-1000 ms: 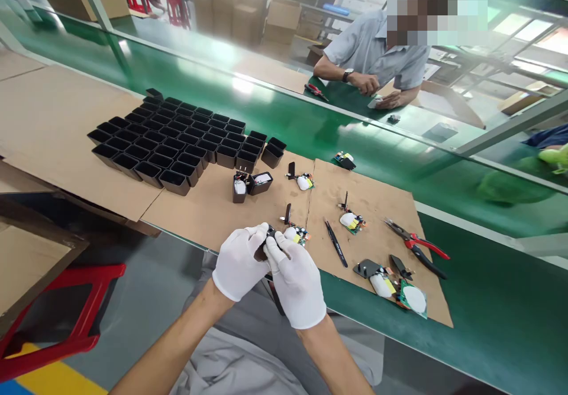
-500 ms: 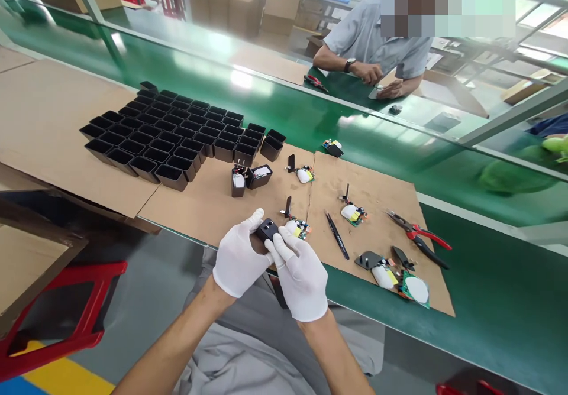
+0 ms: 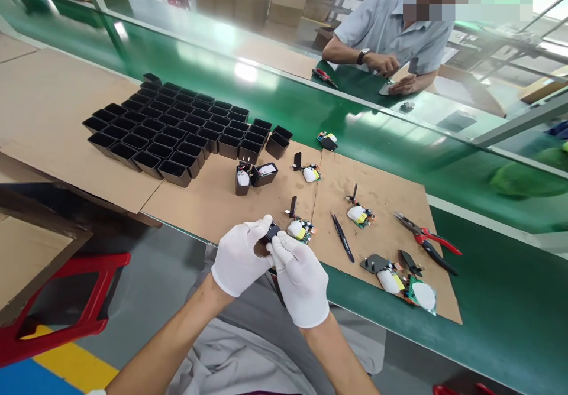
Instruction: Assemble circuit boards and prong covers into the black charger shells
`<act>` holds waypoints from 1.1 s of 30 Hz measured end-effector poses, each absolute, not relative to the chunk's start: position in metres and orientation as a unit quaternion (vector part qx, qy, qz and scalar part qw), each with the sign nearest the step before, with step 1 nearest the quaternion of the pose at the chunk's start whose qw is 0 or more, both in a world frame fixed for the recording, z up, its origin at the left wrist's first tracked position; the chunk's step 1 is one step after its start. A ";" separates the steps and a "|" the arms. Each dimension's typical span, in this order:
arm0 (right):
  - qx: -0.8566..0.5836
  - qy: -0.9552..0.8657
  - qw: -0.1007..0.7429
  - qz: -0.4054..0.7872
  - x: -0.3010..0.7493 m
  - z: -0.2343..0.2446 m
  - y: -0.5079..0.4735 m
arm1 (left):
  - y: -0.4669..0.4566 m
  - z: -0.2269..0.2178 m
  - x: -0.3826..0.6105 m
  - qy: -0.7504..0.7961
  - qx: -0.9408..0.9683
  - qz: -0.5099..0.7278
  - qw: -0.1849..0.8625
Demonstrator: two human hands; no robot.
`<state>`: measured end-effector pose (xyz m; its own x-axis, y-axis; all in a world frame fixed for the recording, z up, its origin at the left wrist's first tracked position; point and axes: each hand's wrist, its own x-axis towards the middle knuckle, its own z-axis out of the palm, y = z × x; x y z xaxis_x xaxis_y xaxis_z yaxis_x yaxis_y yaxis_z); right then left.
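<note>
Both my hands wear white gloves and meet at the bench's near edge. Between them is a small black charger case [image 3: 270,233], mostly covered by fingers. My left hand [image 3: 239,258] is closed around its left side, with the thumb across the top end. My right hand [image 3: 302,274] presses its fingers against the right side. Just beyond the case lies a circuit board [image 3: 300,229] with a white pad, yellow tape and a black end plate. Farther off, a filled black case [image 3: 242,182] stands upright beside a tilted one [image 3: 266,174] with white inside.
Many open black cases [image 3: 173,173] stand in rows at the left on cardboard [image 3: 195,206]. To the right are tweezers [image 3: 342,238], red-and-black pliers [image 3: 426,238] and several circuit boards [image 3: 390,279]. Across the green bench a co-worker's hands [image 3: 388,67] handle a small part.
My left thumb has moved over the top of the charger case, hiding the square openings seen before. The whole view has shifted slightly. Both hands keep their hold.
</note>
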<state>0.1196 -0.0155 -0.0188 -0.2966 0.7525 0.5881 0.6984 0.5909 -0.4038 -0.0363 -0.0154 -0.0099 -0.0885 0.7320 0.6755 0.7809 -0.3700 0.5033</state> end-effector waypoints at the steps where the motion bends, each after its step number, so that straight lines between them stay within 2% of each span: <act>1: -0.458 -0.799 0.387 0.044 0.118 -0.021 -0.015 | -0.014 -0.013 -0.036 -0.561 -0.676 -0.477 0.029; 9: -0.454 -0.797 0.396 0.050 0.117 0.002 -0.021 | -0.020 0.005 -0.041 -0.554 -0.682 -0.476 0.034; 13: -0.417 -0.818 0.394 0.037 0.113 -0.001 -0.020 | -0.019 -0.007 -0.041 -0.569 -0.665 -0.482 0.031; 18: -0.442 -0.792 0.419 0.038 0.104 -0.005 -0.017 | -0.019 -0.017 -0.040 -0.574 -0.652 -0.495 0.005; 22: -0.477 -0.746 0.461 0.062 0.101 0.006 -0.018 | -0.025 -0.008 -0.037 -0.620 -0.594 -0.504 -0.096; 25: -0.458 -0.760 0.454 0.079 0.100 0.016 -0.016 | -0.028 -0.005 -0.035 -0.644 -0.554 -0.510 -0.135; 28: -0.436 -0.781 0.441 0.073 0.103 0.024 -0.012 | -0.028 -0.004 -0.041 -0.631 -0.572 -0.506 -0.134; 33: -0.481 -0.745 0.460 0.049 0.107 0.020 -0.013 | -0.030 0.001 -0.069 -0.567 -0.569 -0.529 -0.274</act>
<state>0.1065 -0.0128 0.0204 -0.1149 0.7615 0.6379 0.6720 0.5324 -0.5146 -0.0690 -0.0299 0.0007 -0.2027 0.9354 0.2899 0.3551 -0.2057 0.9119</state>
